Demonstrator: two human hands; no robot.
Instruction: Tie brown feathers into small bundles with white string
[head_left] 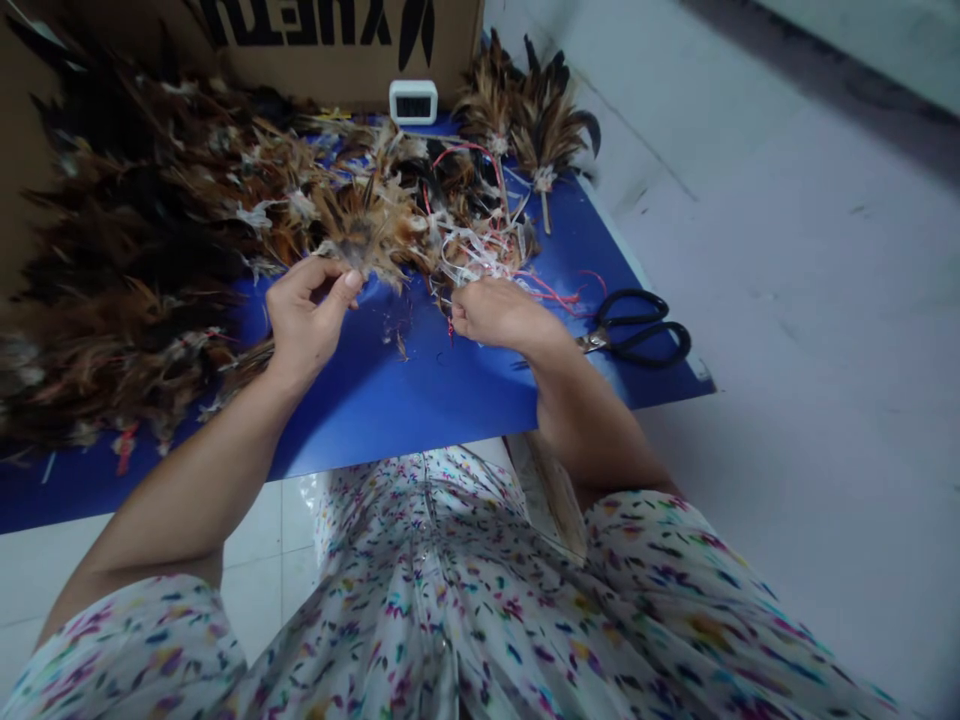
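My left hand (pixel 311 305) pinches the base of a brown feather bunch (pixel 367 230), with thumb and forefinger pressed together. To its right, my right hand (pixel 491 310) is closed beside a tangle of white and red strings (pixel 487 250); what its fingers hold is too small to make out. A bit of red shows just below those fingertips. Black-handled scissors (pixel 637 328) lie to the right of my right wrist, their blades partly hidden by the forearm. Loose feather scraps (pixel 401 335) are scattered on the blue tabletop between my hands.
A large pile of brown and black feather bunches (pixel 135 250) covers the left of the blue table (pixel 450 400). Behind stand a cardboard box (pixel 300 60) and a small white digital timer (pixel 412 102). More feather bunches (pixel 536 120) lie at the back right corner.
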